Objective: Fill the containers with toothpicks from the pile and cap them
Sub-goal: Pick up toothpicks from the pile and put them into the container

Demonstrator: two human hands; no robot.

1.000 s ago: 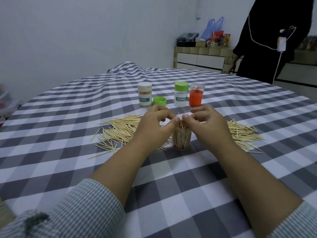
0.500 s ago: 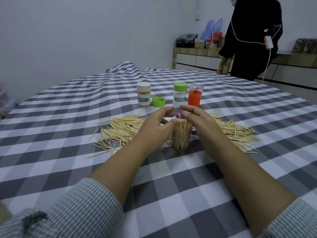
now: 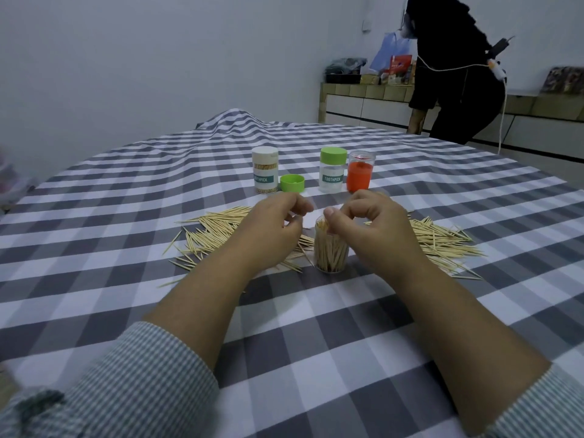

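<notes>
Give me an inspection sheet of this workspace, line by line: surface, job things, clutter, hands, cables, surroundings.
Surface: grey and white checked tablecloth, rumpled at the far edge.
Job's things: open container full of toothpicks, uncapped; toothpick pile spread on both sides; loose green cap; white-capped jar filled; green-capped jar; orange-filled container.
Clutter: nothing seen.
Hands: left hand curled beside the container; right hand at its rim.
Cables: white cable on a standing person.
Surroundings: low cabinet with bags.
</notes>
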